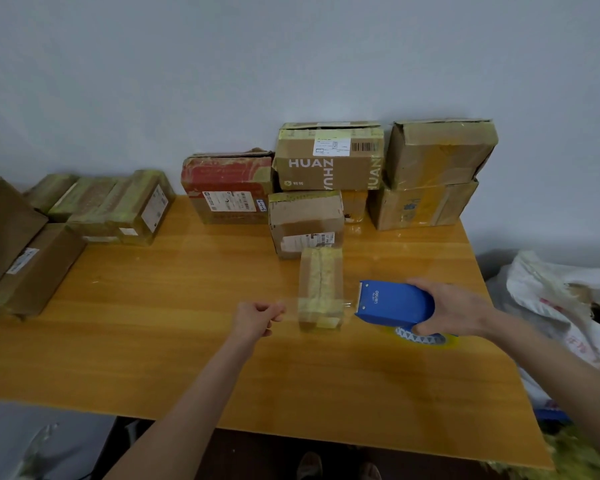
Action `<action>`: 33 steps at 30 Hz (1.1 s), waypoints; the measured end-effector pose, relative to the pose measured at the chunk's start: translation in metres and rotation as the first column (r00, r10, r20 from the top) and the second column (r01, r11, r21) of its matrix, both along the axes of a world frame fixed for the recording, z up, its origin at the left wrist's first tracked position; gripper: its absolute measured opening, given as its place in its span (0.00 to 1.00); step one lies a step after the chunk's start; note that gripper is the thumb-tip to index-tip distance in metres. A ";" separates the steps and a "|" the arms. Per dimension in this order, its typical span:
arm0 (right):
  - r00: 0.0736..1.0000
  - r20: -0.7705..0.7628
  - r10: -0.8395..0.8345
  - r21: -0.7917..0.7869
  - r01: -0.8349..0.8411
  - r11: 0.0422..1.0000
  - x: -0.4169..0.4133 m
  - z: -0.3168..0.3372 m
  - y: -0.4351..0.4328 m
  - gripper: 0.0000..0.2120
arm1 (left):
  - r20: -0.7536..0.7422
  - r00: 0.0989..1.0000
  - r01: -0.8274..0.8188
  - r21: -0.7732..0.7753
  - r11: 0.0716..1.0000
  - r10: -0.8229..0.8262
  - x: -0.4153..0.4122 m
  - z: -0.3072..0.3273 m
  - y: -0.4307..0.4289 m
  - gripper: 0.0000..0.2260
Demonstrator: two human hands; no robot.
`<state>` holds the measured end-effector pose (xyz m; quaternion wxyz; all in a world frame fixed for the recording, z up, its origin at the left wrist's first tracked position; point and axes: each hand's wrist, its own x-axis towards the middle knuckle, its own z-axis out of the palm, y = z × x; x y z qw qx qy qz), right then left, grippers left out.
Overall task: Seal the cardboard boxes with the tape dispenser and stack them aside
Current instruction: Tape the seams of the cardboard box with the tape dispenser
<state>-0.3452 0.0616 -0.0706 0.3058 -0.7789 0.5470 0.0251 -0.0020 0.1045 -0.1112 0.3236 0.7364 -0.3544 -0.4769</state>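
On a yellow wooden table (pixel 187 341) set against a pale wall, brown boxes (pixel 18 251) lie piled at the far left edge, with a row of green-taped boxes (pixel 115 206) just beside them toward the wall. Near the middle, the person's left hand (pixel 257 318) has its fingers curled in, thumb and fingertips pinching the free end of a strip of clear tape (pixel 290 308). The strip runs rightward across the near end of a small box (pixel 321 285), which stands on the table between the two hands, its top seam already covered in yellowish tape. Right of it, the right hand (pixel 454 306) grips a blue tape dispenser (pixel 394 303), fingers wrapped round its body, the roll showing beneath. Along the wall behind stand more boxes: a red-taped box (pixel 227 188), a box printed HUAN (pixel 329 161) resting on a smaller labelled box (pixel 305 223), and two plain boxes stacked (pixel 437 174) at the far right corner. Beyond the table's right edge lies a crumpled white sack (pixel 561 299).
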 end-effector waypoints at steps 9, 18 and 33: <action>0.996 -0.089 0.018 0.086 -0.011 0.996 0.020 -0.022 -0.003 0.36 | -0.021 1.000 0.007 0.079 0.997 -0.005 -0.003 -0.016 -0.006 0.11; 0.996 -0.083 -0.018 0.136 0.029 0.990 0.024 -0.030 -0.005 0.40 | 0.503 0.818 0.218 0.179 0.959 -0.280 -0.005 -0.018 -0.012 0.24; 0.999 -0.008 0.047 -0.006 -0.047 0.999 0.034 -0.032 0.005 0.39 | 0.853 0.228 0.818 0.093 0.568 -0.469 -0.040 -0.032 0.008 0.22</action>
